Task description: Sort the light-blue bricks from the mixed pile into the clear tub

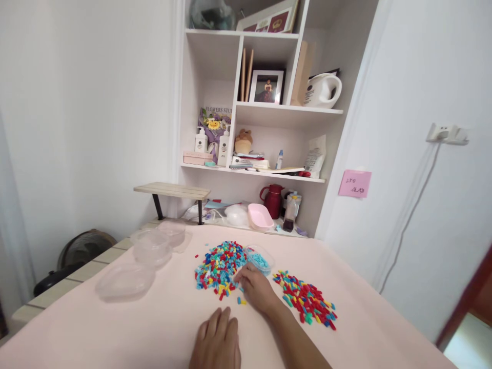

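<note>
From here, the right hand needs a light touch beside the mixed pile, lower centre, its grip unclear to me, the left hand flat, unclenched and empty.

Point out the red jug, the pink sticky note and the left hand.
Red jug (273, 203): head view, on the front of its body.
Pink sticky note (354, 185): head view, on the middle of the paper.
Left hand (217, 342): head view, on the back of the hand.
</note>
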Demonstrator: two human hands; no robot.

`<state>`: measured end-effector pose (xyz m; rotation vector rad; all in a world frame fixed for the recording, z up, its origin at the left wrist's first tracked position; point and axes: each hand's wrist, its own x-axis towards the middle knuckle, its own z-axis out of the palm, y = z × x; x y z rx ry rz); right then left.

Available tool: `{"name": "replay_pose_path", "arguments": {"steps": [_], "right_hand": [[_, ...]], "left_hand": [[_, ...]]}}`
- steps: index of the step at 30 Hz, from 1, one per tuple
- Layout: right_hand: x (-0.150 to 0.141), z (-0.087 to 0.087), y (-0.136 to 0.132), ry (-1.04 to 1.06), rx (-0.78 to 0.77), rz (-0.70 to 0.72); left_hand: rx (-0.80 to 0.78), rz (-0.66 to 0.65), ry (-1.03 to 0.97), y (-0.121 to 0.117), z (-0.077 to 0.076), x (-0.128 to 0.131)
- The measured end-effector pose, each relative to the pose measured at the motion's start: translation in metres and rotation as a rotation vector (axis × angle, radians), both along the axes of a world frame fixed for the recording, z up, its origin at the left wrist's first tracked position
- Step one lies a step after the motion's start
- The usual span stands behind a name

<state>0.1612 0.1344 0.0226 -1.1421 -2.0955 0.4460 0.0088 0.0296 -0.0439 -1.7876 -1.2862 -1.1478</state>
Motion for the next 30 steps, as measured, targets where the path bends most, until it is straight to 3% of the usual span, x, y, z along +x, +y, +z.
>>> {"name": "replay_pose_path", "arguments": {"steps": [12, 17, 21, 27, 30], "right_hand": [[0.001, -0.001, -0.001, -0.086, -0.003, -0.017], [0.001, 0.001, -0.002, -0.189, 0.018, -0.137], [0.003, 0.003, -0.003, -0.195, 0.030, -0.204], [0.004, 0.012, -0.010, -0.115, 0.009, -0.149], [0.003, 0.016, -0.014, -0.143, -0.035, -0.126]], "left_hand": [[-0.011, -0.007, 0.036, -0.002, 0.000, -0.002], [-0.003, -0.005, -0.038, 0.001, -0.005, 0.002], [0.001, -0.009, 0.000, -0.002, 0.001, -0.002], [-0.041, -0.037, 0.209, -0.008, 0.011, -0.016], [-0.021, -0.033, 0.142, -0.007, 0.009, -0.011]]}}
